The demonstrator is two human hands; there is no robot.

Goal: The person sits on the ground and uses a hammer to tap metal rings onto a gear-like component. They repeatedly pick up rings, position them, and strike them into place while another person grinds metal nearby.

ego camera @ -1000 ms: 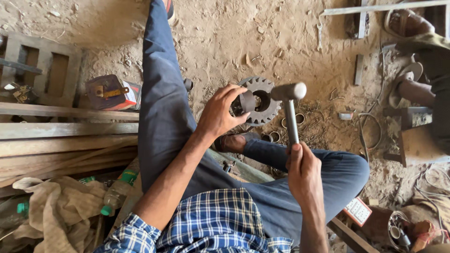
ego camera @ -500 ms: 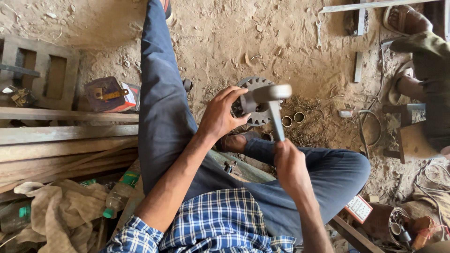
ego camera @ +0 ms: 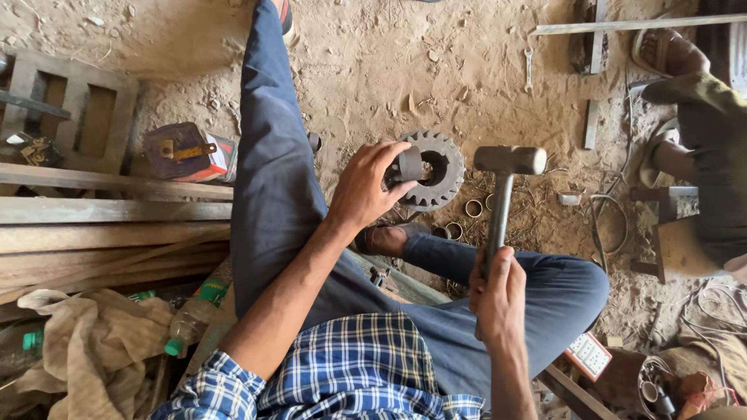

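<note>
Dirt floor w/ rings [ego camera: 473, 208] nearby (L hand [ego camera: 366, 187] grip clamped on bushing [ego camera: 408, 165], R hand [ego camera: 498, 292] on hammer [ego camera: 502, 187]).

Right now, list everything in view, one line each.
gear: one, dark grey, toothed, on the dirt floor
metal bush: one, grey, at the gear's bore, under the left fingers
hammer: one, grey steel, head raised right of the gear
metal rings: several, brassy, on the dirt below the gear
wooden planks: several, brown, stacked left
plastic bottle: one, clear with green cap, lower left
cloth: one, beige, lower left
left hand: one, steadying the bush
right hand: one, gripping the hammer's handle
</note>
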